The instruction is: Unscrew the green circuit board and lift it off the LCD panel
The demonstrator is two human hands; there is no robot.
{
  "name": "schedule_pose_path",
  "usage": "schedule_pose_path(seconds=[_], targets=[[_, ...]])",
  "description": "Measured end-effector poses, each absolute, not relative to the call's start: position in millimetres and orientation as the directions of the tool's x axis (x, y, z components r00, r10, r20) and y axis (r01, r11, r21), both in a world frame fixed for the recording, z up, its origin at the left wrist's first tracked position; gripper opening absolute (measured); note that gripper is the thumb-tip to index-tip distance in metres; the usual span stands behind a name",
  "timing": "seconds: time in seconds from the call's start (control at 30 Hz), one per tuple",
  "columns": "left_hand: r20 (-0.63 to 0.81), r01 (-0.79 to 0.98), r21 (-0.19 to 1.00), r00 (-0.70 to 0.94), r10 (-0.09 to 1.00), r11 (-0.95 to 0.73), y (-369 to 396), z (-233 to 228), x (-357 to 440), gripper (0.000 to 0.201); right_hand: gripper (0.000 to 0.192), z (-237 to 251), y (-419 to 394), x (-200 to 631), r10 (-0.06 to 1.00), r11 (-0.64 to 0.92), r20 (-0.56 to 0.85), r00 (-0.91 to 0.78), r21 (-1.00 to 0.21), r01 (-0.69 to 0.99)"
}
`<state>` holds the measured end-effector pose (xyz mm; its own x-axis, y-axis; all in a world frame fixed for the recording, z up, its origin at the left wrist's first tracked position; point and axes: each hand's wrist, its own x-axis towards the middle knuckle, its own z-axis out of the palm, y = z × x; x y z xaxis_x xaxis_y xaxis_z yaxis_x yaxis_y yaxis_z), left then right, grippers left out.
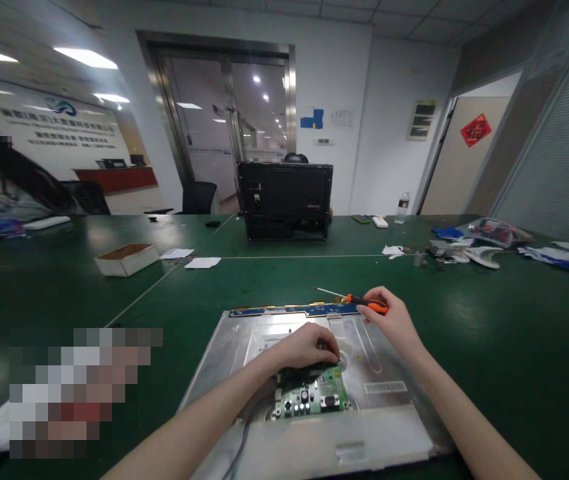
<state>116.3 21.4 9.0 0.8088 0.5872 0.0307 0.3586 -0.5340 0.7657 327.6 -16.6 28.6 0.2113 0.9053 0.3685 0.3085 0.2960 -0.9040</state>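
With right fingers (381, 294) closed around an orange-and-black screwdriver (357, 301); with left fingers (327, 337) curled over a green circuit board (337, 383), unclear whether gripping anything.

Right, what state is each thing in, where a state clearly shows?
Orange-and-black screwdriver: held, shaft pointing left.
Green rectangular circuit board: exposed.
Left hand: fingers curled at the circuit board; grip unclear.
Right hand: closed around the screwdriver.
Flat silver metal panel: lying flat.
Black rectangular monitor: upright, back showing.
White rectangular box: open.
Clear plastic bottle: upright.
White ceiling light: lit.
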Motion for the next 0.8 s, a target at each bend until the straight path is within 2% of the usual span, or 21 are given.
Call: schedule_pose_path(seconds=[0.27, 0.43, 0.53, 0.6, 0.67, 0.73, 0.8], targets=[[0.016, 0.341, 0.788, 0.821, 0.571, -0.513, 25, 6, 114, 0.010, 0.047, 39, -15, 327, 0.873, 0.326, 0.373, 0.316, -0.926, 0.192], [0.026, 0.345, 0.786, 0.811, 0.584, -0.513, 25, 3, 115, 0.007, 0.047, 57, -6, 319, 0.876, 0.365, 0.391, 0.282, -0.920, 0.141], [0.032, 0.337, 0.788, 0.813, 0.582, -0.515, 25, 3, 115, 0.007, 0.044, 63, -4, 312, 0.850, 0.435, 0.454, 0.268, -0.891, 0.127], [0.033, 0.335, 0.790, 0.813, 0.581, -0.514, 25, 3, 115, 0.007, 0.042, 60, -7, 307, 0.806, 0.485, 0.520, 0.282, -0.854, 0.187], [0.036, 0.329, 0.792, 0.816, 0.577, -0.514, 25, 4, 115, 0.008, 0.040, 52, -13, 303, 0.747, 0.507, 0.606, 0.275, -0.786, 0.354], [0.039, 0.320, 0.796, 0.821, 0.570, -0.514, 25, 4, 115, 0.008, 0.038, 42, -21, 300, 0.699, 0.510, 0.687, 0.199, -0.673, 0.536], [0.041, 0.313, 0.799, 0.823, 0.566, -0.513, 24, 5, 115, 0.008, 0.036, 33, -28, 298, 0.663, 0.520, 0.737, 0.133, -0.580, 0.627]])
